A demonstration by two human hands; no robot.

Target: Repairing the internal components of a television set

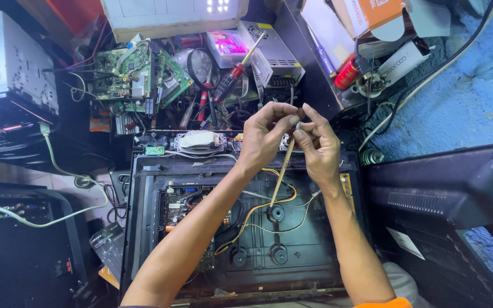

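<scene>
1. At the far left a grey metal chassis point(12, 63) sits on a dark shelf, and a pale green cable point(58, 171) loops down from it toward the near left.
2. Right of it, at the far side of the bench, lie bare green circuit boards point(138, 74) amid loose wires, with a red-handled screwdriver point(232, 77) resting at a slant beside a perforated silver power supply point(278, 54).
3. In the middle lies an opened black flat-panel set point(144, 228), back up, showing a small circuit board point(184, 208) at its left and yellow and black wires point(258, 208) running across the dark inner panel.
4. The left hand point(263, 137) is raised over the far edge of the set, thumb and fingers pinched shut on the top end of a thin pale stick-like tool point(282, 168) (what sort of tool it is cannot be told).
5. The tool slants down and to the left from the fingers, its lower tip over the inner panel near a round black boss point(275, 214).
6. The right hand point(318, 145) meets the left, its fingertips closed on the same top end of the tool.
7. Further right stand a red capacitor-like cylinder point(346, 73) on a cluttered shelf, a black cable point(429, 74) over blue fabric point(469, 97), and a black casing point(446, 194) at the near right.
</scene>
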